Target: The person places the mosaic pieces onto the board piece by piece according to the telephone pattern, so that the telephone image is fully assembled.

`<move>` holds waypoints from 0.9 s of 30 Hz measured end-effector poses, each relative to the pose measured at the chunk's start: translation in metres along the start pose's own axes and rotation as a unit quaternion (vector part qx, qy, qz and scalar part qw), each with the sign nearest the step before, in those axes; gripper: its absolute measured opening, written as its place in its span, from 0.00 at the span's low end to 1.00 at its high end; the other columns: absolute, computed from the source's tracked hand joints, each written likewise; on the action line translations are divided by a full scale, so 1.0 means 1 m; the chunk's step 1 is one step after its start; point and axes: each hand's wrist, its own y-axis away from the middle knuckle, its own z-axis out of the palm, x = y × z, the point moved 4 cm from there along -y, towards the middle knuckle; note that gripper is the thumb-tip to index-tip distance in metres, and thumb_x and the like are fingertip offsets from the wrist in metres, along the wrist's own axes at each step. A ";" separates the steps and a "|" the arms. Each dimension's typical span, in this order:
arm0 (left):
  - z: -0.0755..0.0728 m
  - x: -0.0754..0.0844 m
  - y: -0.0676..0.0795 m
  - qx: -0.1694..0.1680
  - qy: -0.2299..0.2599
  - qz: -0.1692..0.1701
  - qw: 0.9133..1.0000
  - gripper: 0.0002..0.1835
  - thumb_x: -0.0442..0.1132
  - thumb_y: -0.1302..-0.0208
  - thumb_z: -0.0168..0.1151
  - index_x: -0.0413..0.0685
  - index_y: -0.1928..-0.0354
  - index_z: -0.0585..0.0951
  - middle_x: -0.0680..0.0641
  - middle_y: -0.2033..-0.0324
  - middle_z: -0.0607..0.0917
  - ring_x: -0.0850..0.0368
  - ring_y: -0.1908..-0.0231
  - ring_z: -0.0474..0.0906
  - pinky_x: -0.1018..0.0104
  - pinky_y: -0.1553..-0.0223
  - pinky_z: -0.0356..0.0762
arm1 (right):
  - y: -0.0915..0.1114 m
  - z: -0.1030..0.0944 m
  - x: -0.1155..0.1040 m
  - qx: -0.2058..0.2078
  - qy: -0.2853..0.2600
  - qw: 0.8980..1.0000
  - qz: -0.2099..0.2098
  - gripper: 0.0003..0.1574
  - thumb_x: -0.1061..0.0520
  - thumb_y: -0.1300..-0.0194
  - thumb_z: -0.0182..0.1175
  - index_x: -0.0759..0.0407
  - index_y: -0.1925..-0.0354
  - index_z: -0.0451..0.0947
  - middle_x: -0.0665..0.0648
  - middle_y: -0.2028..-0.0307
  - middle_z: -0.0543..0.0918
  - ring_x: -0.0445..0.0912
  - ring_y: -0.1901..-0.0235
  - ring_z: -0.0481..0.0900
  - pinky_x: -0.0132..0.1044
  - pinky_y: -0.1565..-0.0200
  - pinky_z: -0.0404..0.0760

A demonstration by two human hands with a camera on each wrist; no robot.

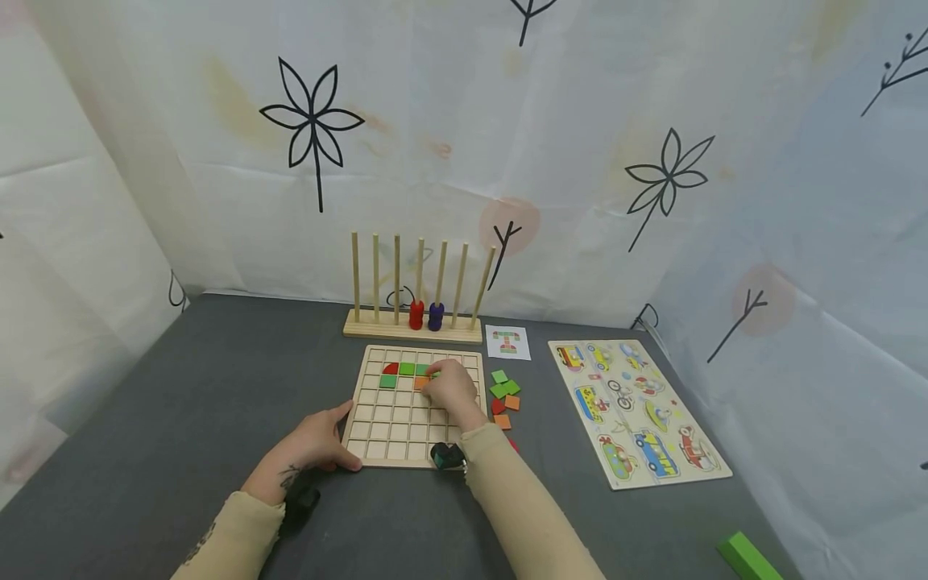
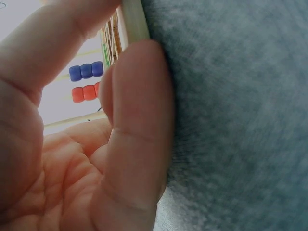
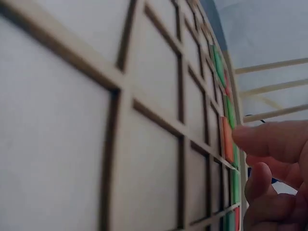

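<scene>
Board (image 1: pixel 399 414), tiles (image 1: pixel 512 402) on grey table (image 1: pixel 159 411)

You have free worktop (image 1: pixel 145 419) left of your left hand (image 1: pixel 308 443); beyond the grid board (image 1: pixel 399 431), the peg rack (image 1: pixel 399 331) (seven upright rods (image 1: pixel 397 278)) bars your way.

Light fell soft, even around me | left wrist: backdrop (image 2: pixel 57 103) glared white, tabletop (image 2: pixel 240 115) grainy | right wrist: near board (image 3: pixel 149 168) looked blurred
</scene>
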 end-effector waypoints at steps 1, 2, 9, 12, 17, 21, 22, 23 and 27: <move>0.000 0.000 0.000 0.000 0.000 0.000 1.000 0.62 0.34 0.69 0.80 0.36 0.30 0.52 0.45 0.83 0.75 0.55 0.84 0.70 0.64 0.80 0.72 | 0.000 -0.002 0.001 -0.005 -0.015 1.000 -0.007 0.21 0.59 0.48 0.66 0.52 0.52 0.81 0.54 0.54 0.81 0.46 0.71 0.72 0.35 0.73 0.67; 0.000 0.000 0.001 0.001 0.001 0.000 1.000 0.62 0.34 0.69 0.80 0.36 0.30 0.52 0.45 0.83 0.75 0.55 0.84 0.70 0.64 0.80 0.72 | 0.001 -0.004 0.003 -0.011 -0.035 0.999 -0.014 0.22 0.59 0.47 0.66 0.53 0.51 0.80 0.55 0.55 0.80 0.45 0.71 0.73 0.35 0.72 0.68; 0.000 -0.002 -0.001 -0.001 0.009 0.002 1.000 0.62 0.34 0.69 0.79 0.37 0.30 0.52 0.45 0.83 0.75 0.56 0.85 0.69 0.63 0.80 0.72 | 0.011 -0.038 0.028 -0.026 -0.245 0.967 -0.068 0.30 0.64 0.46 0.65 0.62 0.43 0.73 0.53 0.73 0.78 0.40 0.79 0.68 0.33 0.77 0.66; -0.001 -0.001 -0.001 -0.002 0.012 0.004 1.000 0.62 0.33 0.69 0.79 0.36 0.30 0.52 0.45 0.84 0.75 0.56 0.86 0.69 0.63 0.80 0.72 | 0.017 -0.056 0.047 -0.010 -0.303 0.950 -0.069 0.31 0.65 0.45 0.64 0.63 0.41 0.71 0.50 0.73 0.78 0.39 0.82 0.65 0.34 0.80 0.63; -0.001 0.001 -0.001 -0.003 0.013 0.007 1.000 0.61 0.33 0.68 0.79 0.36 0.30 0.51 0.45 0.83 0.74 0.57 0.86 0.69 0.64 0.80 0.72 | 0.026 -0.081 0.080 0.033 -0.325 0.944 -0.044 0.33 0.67 0.46 0.64 0.64 0.41 0.70 0.49 0.72 0.77 0.40 0.82 0.66 0.34 0.78 0.64; -0.002 0.002 0.000 -0.005 0.011 0.014 1.000 0.61 0.33 0.68 0.79 0.36 0.30 0.51 0.45 0.83 0.74 0.56 0.85 0.69 0.63 0.80 0.72 | 0.030 -0.092 0.103 0.071 -0.277 0.958 -0.007 0.32 0.66 0.48 0.64 0.64 0.42 0.72 0.49 0.75 0.77 0.42 0.82 0.66 0.33 0.79 0.65; -0.002 0.002 0.000 -0.005 0.011 0.014 1.000 0.61 0.33 0.68 0.79 0.36 0.30 0.51 0.45 0.83 0.74 0.56 0.85 0.69 0.63 0.80 0.72 | 0.031 -0.093 0.108 0.074 -0.261 0.962 0.004 0.32 0.66 0.48 0.65 0.64 0.43 0.72 0.49 0.76 0.77 0.42 0.83 0.65 0.33 0.79 0.64; -0.002 0.002 0.001 -0.005 0.011 0.014 1.000 0.61 0.33 0.68 0.79 0.36 0.30 0.51 0.46 0.83 0.74 0.56 0.86 0.69 0.63 0.80 0.72 | 0.032 -0.094 0.112 0.075 -0.246 0.966 0.014 0.32 0.65 0.49 0.65 0.64 0.43 0.72 0.49 0.77 0.76 0.42 0.83 0.65 0.34 0.79 0.64; -0.001 0.001 0.001 -0.006 0.010 0.014 1.000 0.61 0.33 0.68 0.79 0.36 0.30 0.51 0.46 0.83 0.74 0.56 0.86 0.68 0.63 0.80 0.72 | 0.032 -0.091 0.125 0.067 -0.206 0.975 0.054 0.32 0.66 0.51 0.66 0.65 0.45 0.74 0.49 0.79 0.77 0.41 0.85 0.62 0.33 0.81 0.62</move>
